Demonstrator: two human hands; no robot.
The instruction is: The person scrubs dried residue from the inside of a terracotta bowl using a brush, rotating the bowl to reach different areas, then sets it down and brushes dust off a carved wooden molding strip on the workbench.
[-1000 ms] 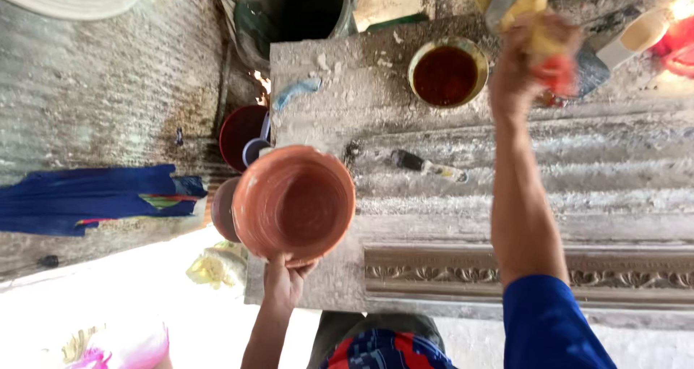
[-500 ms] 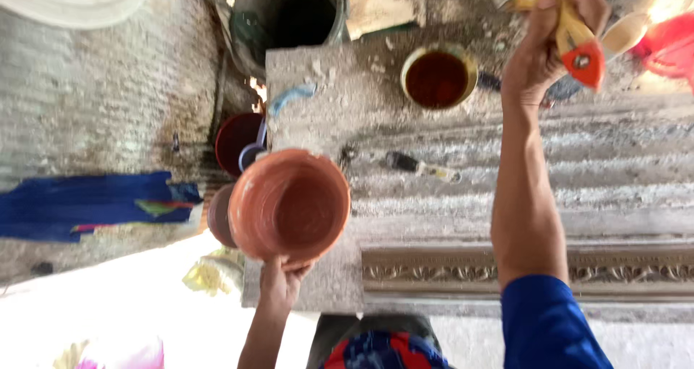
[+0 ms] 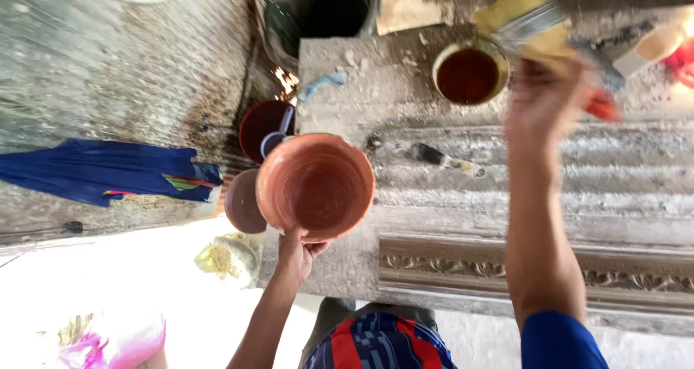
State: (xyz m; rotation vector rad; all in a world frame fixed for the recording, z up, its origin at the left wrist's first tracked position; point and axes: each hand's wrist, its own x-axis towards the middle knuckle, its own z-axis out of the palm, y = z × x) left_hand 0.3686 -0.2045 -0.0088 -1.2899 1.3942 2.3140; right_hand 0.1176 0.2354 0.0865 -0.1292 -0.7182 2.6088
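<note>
A dusty grey tabletop [image 3: 434,195] with a carved moulding [image 3: 535,268] along its near edge is seen above rough ground; a clay bowl [image 3: 316,186], its inside bare, is gripped at the rim by the left hand [image 3: 296,253]; a blurred brush [image 3: 535,29] is clasped in the closed right hand [image 3: 542,101], just beside a tin [image 3: 470,73] filled with dark red liquid.

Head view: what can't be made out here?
- Right hand: motion-blurred, so the grip on the brush is unclear; whether its bristles carry paint cannot be told.
- Left hand: its fingers go under the clay bowl, which hides them.
- Dark bucket: cut by the top edge; its inside is too dark.
- Red thing: cut by the right edge, overexposed.
</note>
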